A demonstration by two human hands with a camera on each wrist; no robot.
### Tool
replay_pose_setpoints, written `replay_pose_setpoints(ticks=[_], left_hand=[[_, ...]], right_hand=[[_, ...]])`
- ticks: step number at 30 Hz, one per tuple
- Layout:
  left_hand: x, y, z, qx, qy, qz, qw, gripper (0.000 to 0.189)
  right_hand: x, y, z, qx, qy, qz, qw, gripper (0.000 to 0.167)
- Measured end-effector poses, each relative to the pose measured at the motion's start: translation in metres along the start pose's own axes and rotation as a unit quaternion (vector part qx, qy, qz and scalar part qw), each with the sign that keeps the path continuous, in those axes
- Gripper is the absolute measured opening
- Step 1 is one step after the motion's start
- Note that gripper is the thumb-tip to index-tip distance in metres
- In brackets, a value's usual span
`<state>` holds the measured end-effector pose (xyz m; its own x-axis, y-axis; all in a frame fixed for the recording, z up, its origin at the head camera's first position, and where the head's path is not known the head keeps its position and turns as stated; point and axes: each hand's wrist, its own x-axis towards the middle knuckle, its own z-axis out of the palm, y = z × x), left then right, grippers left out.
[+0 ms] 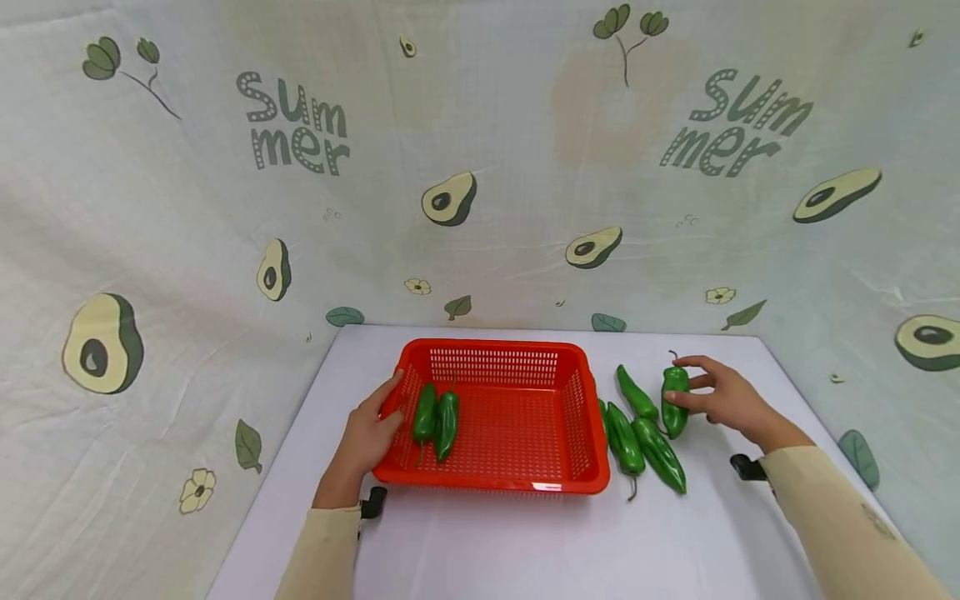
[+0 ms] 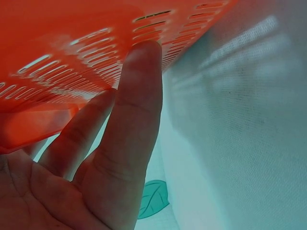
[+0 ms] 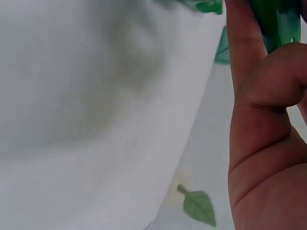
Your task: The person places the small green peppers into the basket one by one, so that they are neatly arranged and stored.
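Note:
A red plastic basket with slotted walls stands on the white table. Its left rim is gripped by my left hand, thumb on top; in the left wrist view the fingers lie against the slotted outer wall. Two green peppers lie inside the basket at its left. To the right of the basket, my right hand pinches another green pepper, its stem upward. The right wrist view shows only part of this pepper between thumb and fingers.
Several more green peppers lie between the basket and my right hand, one partly hidden by the basket's right rim. A patterned cloth with avocados and leaves hangs behind the table and at both sides.

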<state>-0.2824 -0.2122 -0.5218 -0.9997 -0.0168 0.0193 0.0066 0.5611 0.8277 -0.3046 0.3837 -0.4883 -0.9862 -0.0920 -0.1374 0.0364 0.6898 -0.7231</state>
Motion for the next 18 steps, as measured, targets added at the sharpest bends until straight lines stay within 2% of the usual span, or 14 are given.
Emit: replay_pose_setpoints(ticks=[4,11,14,18], left_hand=[[0.000,0.000,0.000,-0.001,-0.002,-0.004,1.0000,0.066],[-0.002,0.001,-0.001,-0.011,-0.002,-0.007,0.9999,0.066],[-0.001,0.001,-0.001,-0.016,-0.002,-0.004,0.9999,0.066],[0.001,0.001,0.001,-0.018,-0.002,-0.003,0.9998,0.066]], right_hand=[[0.006,-0.020,0.003,0.032,-0.003,-0.007,0.9995,0.087],[0.016,-0.067,0.010,0.107,0.020,-0.010,0.9940,0.091],[0.022,-0.085,0.013,0.127,0.009,-0.023,0.9916,0.089],[0.029,-0.104,0.020,0.127,-0.005,-0.046,0.9909,0.083]])
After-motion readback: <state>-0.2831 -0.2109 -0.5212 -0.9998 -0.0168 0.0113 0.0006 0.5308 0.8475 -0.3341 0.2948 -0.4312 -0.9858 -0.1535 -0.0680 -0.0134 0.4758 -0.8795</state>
